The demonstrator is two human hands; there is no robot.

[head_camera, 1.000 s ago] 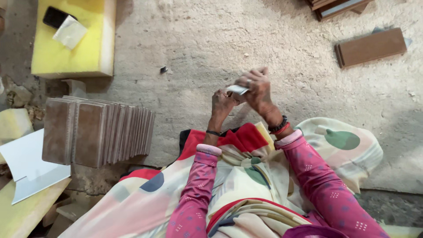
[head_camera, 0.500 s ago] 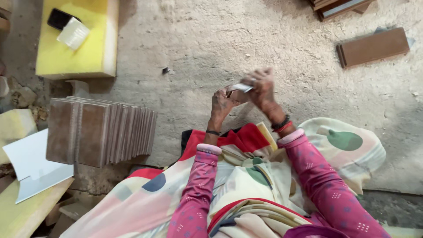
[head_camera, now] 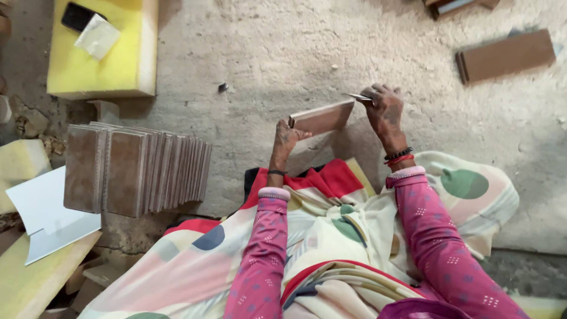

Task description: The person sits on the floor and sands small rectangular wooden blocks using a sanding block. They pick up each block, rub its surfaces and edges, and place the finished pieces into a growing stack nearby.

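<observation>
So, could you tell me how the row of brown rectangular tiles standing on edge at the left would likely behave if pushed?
The row of brown rectangular tiles stands on edge, leaning together, so a sideways push would probably topple them like dominoes. They look rigid and flat, likely heavy for their size, and could chip on the rough concrete floor.

Small floor workshop, rough and dusty. I sit on bare concrete floor [head_camera: 283,53], cloth over my lap. Row of brown tiles [head_camera: 139,168] stands on edge at my left, more brown slabs [head_camera: 505,56] lie ahead. Yellow foam block [head_camera: 103,65], white sheet [head_camera: 44,212], rubble [head_camera: 32,124] around me.
</observation>
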